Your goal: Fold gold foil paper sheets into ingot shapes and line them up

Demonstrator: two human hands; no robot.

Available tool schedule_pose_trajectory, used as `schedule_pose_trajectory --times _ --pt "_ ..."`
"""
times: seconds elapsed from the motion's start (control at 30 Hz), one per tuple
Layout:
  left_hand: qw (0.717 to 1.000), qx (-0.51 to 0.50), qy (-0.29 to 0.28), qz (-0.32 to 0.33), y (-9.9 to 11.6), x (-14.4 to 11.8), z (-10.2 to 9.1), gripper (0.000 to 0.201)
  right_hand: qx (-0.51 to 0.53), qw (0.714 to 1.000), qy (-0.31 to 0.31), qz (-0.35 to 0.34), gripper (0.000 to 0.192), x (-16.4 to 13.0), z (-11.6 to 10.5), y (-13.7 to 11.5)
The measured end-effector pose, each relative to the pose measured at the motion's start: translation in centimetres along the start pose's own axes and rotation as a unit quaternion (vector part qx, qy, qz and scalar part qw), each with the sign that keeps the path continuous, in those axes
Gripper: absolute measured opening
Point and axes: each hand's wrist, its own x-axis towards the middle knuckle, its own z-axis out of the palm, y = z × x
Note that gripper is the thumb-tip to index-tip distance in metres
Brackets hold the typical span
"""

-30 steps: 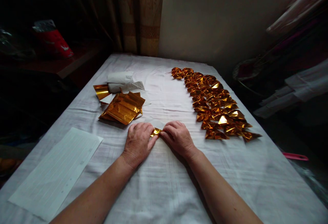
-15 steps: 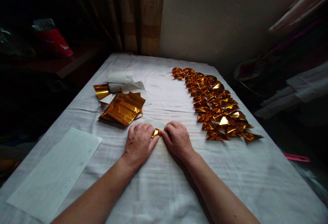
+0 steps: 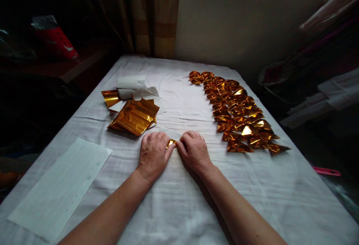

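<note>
Two hands met at the middle of the white cloth-covered table (image 3: 179, 207); going from the left, a pale lined sheet (image 3: 60, 187) lay flat near the table's left edge, its near corner close to the frame's border; behind it a loose heap of gold foil sheets (image 3: 134, 116) sat beside a white roll of paper (image 3: 131, 83), partly overlapping so the count could not be made out; the left hand (image 3: 153, 153) rested knuckles up on the cloth, its fingers curled together and pinching a small gold foil piece (image 3: 171, 143); most of that piece was hidden under the fingertips, only a bright sliver showing between the hands; the right hand (image 3: 194, 151) pressed on it from the other side, fingers bent and closed on its edge; further right ran a long band of folded gold foil shapes (image 3: 238, 114); a pink object (image 3: 327, 171) lay off the table in shadow, too dim to identify.
</note>
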Motion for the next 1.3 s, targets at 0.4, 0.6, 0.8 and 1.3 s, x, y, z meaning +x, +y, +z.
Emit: schedule_pose_trajectory --times 0.4,0.6,0.8,1.3 --pt "1.000 -0.003 -0.008 -0.014 0.1 0.2 0.2 0.014 0.032 0.999 -0.006 0.032 0.015 0.0 -0.3 -0.5" --pt "1.000 0.010 -0.012 -0.020 0.2 0.2 0.3 0.013 0.040 0.998 -0.019 0.049 0.008 0.0 -0.1 -0.4" --pt "1.000 0.002 -0.015 -0.023 0.2 0.2 0.3 0.012 0.064 0.997 -0.014 0.037 0.011 -0.2 0.3 0.4" --pt "0.999 -0.033 -0.027 -0.031 -0.4 0.3 0.1 0.008 0.034 0.998 -0.013 0.048 0.006 -0.1 -0.2 -0.9"
